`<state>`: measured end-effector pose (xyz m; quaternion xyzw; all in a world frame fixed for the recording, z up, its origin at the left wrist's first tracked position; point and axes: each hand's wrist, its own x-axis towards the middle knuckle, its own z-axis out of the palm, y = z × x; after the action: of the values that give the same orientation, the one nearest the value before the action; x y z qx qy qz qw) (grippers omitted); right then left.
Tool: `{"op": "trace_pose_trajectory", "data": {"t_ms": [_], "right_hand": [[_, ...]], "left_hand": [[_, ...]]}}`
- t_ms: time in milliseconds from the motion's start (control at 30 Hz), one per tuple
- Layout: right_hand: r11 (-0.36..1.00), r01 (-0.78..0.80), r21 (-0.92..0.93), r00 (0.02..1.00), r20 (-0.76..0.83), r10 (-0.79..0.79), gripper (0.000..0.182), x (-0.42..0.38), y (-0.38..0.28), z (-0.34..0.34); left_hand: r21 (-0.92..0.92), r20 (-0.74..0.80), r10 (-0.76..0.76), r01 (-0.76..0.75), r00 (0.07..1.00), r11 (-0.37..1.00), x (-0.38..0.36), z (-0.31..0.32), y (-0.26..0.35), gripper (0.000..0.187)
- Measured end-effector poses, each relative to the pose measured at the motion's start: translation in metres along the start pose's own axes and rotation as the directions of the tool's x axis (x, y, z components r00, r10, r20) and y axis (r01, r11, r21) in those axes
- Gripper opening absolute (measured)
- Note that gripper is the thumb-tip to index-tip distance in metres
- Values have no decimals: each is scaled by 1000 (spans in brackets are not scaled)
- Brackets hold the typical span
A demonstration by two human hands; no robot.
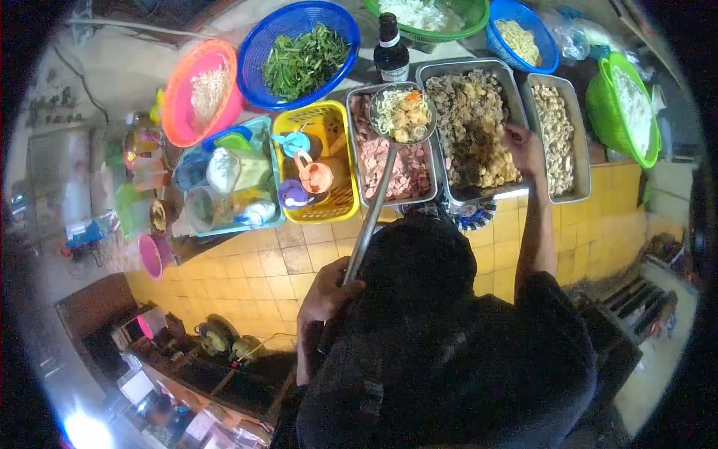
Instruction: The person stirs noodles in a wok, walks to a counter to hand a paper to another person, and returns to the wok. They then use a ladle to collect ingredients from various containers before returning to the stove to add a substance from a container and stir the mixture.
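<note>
My left hand (327,290) is wrapped round the long metal handle of a ladle (404,114). The ladle's bowl, filled with noodles and pieces of orange and golden food, is above a metal tray of sliced pink food (395,168). At the right edge of a wider tray, my right hand (523,150) is above dark and golden food pieces (482,142). Its fingers look curled together, and anything between them is too small to tell. A narrower tray of pale brown pieces (552,135) lies just right of that hand.
Behind the trays are a dark bottle (391,52), a blue basket of greens (307,52) and a blue bowl of noodles (520,41). A green basket (647,112) stands at right. Left are a yellow basket (318,213) with cups, and a pink basket (179,112).
</note>
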<state>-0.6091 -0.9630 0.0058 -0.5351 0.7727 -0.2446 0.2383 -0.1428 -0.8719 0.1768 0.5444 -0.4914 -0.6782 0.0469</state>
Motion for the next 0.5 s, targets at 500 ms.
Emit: {"op": "trace_pose_trajectory", "data": {"t_ms": [500], "right_hand": [[854,519,30,845,-171,-507,27,-13,-163,48]], "left_hand": [[-68,82,91,-85,992,994,14,4,-15,30]]}}
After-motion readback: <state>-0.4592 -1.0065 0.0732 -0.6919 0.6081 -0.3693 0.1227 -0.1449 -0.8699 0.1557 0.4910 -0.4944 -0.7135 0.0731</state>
